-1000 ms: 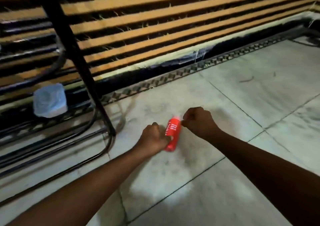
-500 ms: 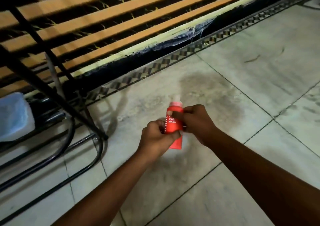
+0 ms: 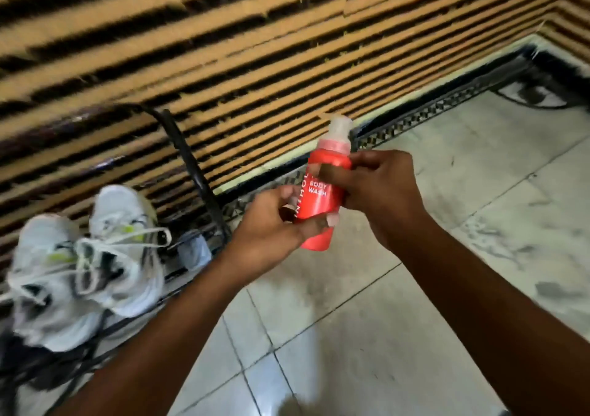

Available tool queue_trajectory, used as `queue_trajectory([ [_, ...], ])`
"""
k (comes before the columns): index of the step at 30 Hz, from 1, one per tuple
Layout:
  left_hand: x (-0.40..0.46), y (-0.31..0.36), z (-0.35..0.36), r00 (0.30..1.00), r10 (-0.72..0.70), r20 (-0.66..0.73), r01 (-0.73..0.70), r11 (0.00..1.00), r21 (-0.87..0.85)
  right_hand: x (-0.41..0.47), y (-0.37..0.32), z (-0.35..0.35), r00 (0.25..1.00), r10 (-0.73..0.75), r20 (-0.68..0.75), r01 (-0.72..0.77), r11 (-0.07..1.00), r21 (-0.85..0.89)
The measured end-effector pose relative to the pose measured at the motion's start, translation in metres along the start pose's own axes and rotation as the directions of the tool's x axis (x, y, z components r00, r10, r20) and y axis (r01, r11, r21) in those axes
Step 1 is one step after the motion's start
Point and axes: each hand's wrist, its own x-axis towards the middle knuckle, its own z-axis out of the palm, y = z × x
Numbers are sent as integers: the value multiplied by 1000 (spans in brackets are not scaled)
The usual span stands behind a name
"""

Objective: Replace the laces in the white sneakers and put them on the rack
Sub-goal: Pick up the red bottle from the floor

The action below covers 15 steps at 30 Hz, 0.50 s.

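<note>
Two white sneakers [image 3: 92, 262] with white laces and yellow-green accents sit side by side on a black metal rack [image 3: 194, 176] at the left. A red body wash bottle [image 3: 319, 198] with a clear cap is held upright above the floor in the middle. My left hand [image 3: 271, 227] grips its lower part, thumb across the front. My right hand [image 3: 380, 189] grips its upper part from the right, fingers wrapped over the label.
A wall of orange and black horizontal slats [image 3: 255, 48] fills the top. A patterned border strip [image 3: 424, 112] runs along its base. Pale marble floor tiles [image 3: 415, 320] spread to the right and front. A small pale object [image 3: 193, 251] lies low in the rack.
The bottle has been lifted off the floor and held higher in both hands. The view has swung, bringing the sneakers on the rack into sight at the left.
</note>
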Motion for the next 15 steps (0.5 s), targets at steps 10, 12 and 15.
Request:
queue_trajectory([
  [10,-113,307,-132,982,88,-169,-95,995,-32,-85,-341,52,966,-246,84,243,969,42],
  [12,-145,351,-150,974,63,-218,-74,996,-44,-108,-388,64,956,-268,121,269,963,8],
  [15,-187,389,-167,957,47,-285,-75,993,-86,-138,-438,81,939,-301,168,310,950,-32],
])
